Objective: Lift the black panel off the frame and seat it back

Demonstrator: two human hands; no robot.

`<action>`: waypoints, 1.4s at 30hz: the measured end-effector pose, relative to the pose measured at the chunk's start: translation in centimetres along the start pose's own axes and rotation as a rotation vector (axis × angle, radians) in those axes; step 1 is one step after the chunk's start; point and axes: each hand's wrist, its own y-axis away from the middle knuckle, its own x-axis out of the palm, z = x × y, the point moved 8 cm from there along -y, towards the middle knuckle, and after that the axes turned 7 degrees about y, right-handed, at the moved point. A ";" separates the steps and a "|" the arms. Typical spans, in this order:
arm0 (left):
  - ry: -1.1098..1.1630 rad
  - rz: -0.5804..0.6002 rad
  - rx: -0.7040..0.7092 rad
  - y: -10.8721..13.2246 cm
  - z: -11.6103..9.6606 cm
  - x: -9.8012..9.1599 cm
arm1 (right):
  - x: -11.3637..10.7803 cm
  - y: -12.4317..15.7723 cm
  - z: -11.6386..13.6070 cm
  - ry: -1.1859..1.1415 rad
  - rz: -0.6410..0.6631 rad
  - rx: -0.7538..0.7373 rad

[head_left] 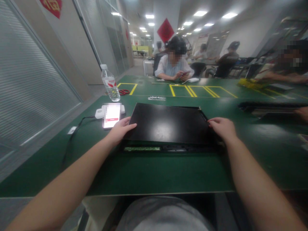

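A flat black screen panel (163,123) with a glossy surface lies slightly tilted over a black frame (183,149). Along the near side, a green circuit board strip (141,149) shows in the frame. My left hand (121,128) grips the panel's left edge, thumb on top and fingers at the side. At the right edge, my right hand (222,127) has its thumb and fingers closed where panel and frame lie close together. Whether that pinch also takes in the frame is hard to see. The panel hides most of the frame's inside.
Left on the green table (154,176) are a lit phone (112,115), a white cabled device (98,113), a water bottle (110,84) and red-handled scissors (124,92). Another person (175,61) sits opposite. At right, a co-worker's hand (302,113) is near a black part (271,107).
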 end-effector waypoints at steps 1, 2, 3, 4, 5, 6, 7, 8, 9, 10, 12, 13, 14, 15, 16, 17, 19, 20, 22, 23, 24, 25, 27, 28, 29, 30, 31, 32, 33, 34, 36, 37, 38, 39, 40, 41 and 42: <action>-0.002 0.003 0.000 0.0 0.0 0.0 | 0.0 0.0 0.0 -0.002 -0.003 -0.001; -0.002 0.005 -0.001 0.0 0.0 0.0 | 0.0 0.0 0.0 -0.003 -0.004 -0.001; -0.001 0.008 0.000 0.0 0.0 0.1 | -0.1 0.0 0.0 -0.003 -0.005 0.000; 0.000 0.011 0.000 0.0 0.0 0.1 | 0.0 0.0 0.0 -0.002 -0.003 0.002; 0.000 0.009 0.001 0.0 0.0 0.1 | 0.0 0.0 0.0 -0.002 0.000 0.003; 0.000 0.007 0.001 0.1 0.0 0.2 | 0.0 0.0 0.0 -0.002 -0.001 0.005; -0.001 0.003 0.000 0.1 -0.1 0.1 | 0.0 0.0 0.0 -0.002 -0.002 0.004; -0.003 -0.001 -0.002 0.1 0.0 0.1 | -0.1 0.0 0.0 -0.002 -0.006 0.003; -0.005 -0.005 -0.005 0.1 0.0 0.1 | -0.1 0.1 0.0 -0.002 -0.012 0.000; -0.005 -0.008 -0.006 0.1 -0.1 0.1 | -0.1 0.1 0.1 -0.001 -0.014 -0.003; -0.005 -0.013 -0.006 0.1 -0.1 0.0 | -0.2 0.1 0.1 0.002 -0.013 -0.004; -0.005 -0.014 -0.005 0.1 -0.1 0.0 | -0.2 0.1 0.2 0.005 -0.008 -0.003; -0.005 -0.013 -0.005 0.1 -0.1 0.0 | -0.2 0.1 0.2 0.008 -0.003 0.000; -0.005 -0.012 -0.005 0.1 -0.1 0.0 | -0.2 0.1 0.2 0.011 0.004 0.003; -0.005 -0.011 -0.004 0.1 -0.1 0.0 | -0.2 0.2 0.3 0.014 0.010 0.008; -0.005 -0.010 -0.004 0.1 -0.1 0.0 | -0.2 0.2 0.3 0.015 0.014 0.010; -0.001 -0.007 -0.002 0.1 0.0 0.1 | -0.2 0.2 0.4 0.017 0.018 0.011; 0.002 -0.006 -0.002 0.1 0.0 0.1 | -0.3 0.2 0.4 0.018 0.018 0.010; 0.012 -0.005 -0.003 0.1 0.0 0.1 | -0.3 0.2 0.4 0.022 0.017 0.009; 0.017 -0.005 -0.006 0.1 0.0 0.1 | -0.2 0.2 0.4 0.024 0.015 0.010; 0.020 -0.007 -0.008 0.1 0.0 0.1 | -0.2 0.2 0.4 0.026 0.012 0.011; 0.022 -0.008 -0.011 0.1 0.1 0.1 | -0.2 0.2 0.3 0.026 0.009 0.011; 0.022 -0.005 -0.015 0.1 0.1 0.1 | -0.2 0.1 0.3 0.022 -0.002 0.004; 0.022 0.000 -0.015 0.1 0.1 0.1 | -0.1 0.1 0.3 0.019 -0.007 -0.002; 0.022 0.006 -0.013 0.1 0.1 0.1 | -0.1 0.1 0.3 0.018 -0.011 -0.008; 0.021 0.013 -0.010 0.0 0.1 0.2 | -0.1 0.0 0.2 0.019 -0.012 -0.011; 0.020 0.017 -0.008 0.0 0.1 0.2 | 0.0 0.0 0.2 0.022 -0.011 -0.011; 0.020 0.018 -0.005 0.0 0.1 0.1 | 0.0 0.0 0.2 0.025 -0.007 -0.009; 0.019 0.017 -0.004 -0.1 0.1 0.1 | 0.1 0.0 0.2 0.027 -0.002 -0.008; 0.018 0.015 -0.004 -0.1 0.1 0.1 | 0.1 0.0 0.2 0.027 0.000 -0.009; 0.019 0.013 -0.004 0.0 0.1 0.0 | 0.0 0.0 0.2 0.019 -0.005 -0.011; 0.019 0.014 -0.004 0.0 0.1 0.0 | -0.1 0.1 0.2 0.015 -0.008 -0.011; 0.019 0.016 -0.003 0.0 0.1 0.1 | -0.1 0.1 0.2 0.012 -0.008 -0.011; 0.019 0.017 -0.003 0.1 0.0 0.1 | -0.1 0.2 0.2 0.010 -0.006 -0.008; 0.021 0.017 -0.004 0.1 0.1 0.1 | -0.1 0.2 0.2 0.010 -0.002 -0.005; 0.023 0.014 -0.004 0.1 0.1 0.1 | -0.1 0.2 0.2 0.009 0.002 -0.001; 0.027 0.009 -0.004 0.0 0.1 0.1 | -0.1 0.2 0.2 0.008 0.003 0.000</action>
